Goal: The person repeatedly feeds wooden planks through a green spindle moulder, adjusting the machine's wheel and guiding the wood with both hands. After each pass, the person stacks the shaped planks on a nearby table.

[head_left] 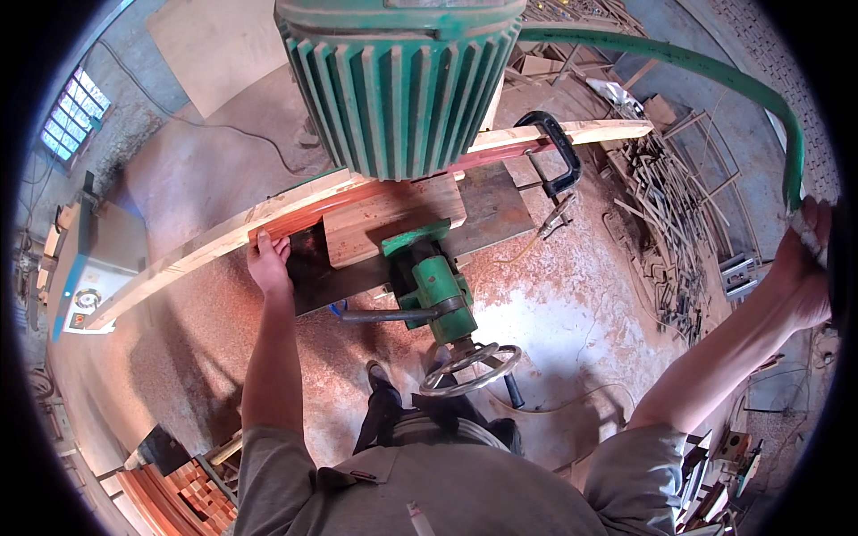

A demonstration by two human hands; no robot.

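Below the large green ribbed motor housing, a long curved pale wooden strip runs across the machine with a reddish wood piece along its near side. My left hand has its fingers curled and closed on the reddish piece's near edge, left of a brown wooden block. Far to the right, my right hand grips the lower end of a long green lever, where a whitish wrapping shows. A black C-clamp sits across the strip right of the motor. What lies beneath the motor is hidden.
A green vise-like clamp with a metal handwheel and bar handle stands before me, its jaw at the block. A dark metal table lies under the wood. Scrap sticks cover the floor at right; a grey-white cabinet stands left.
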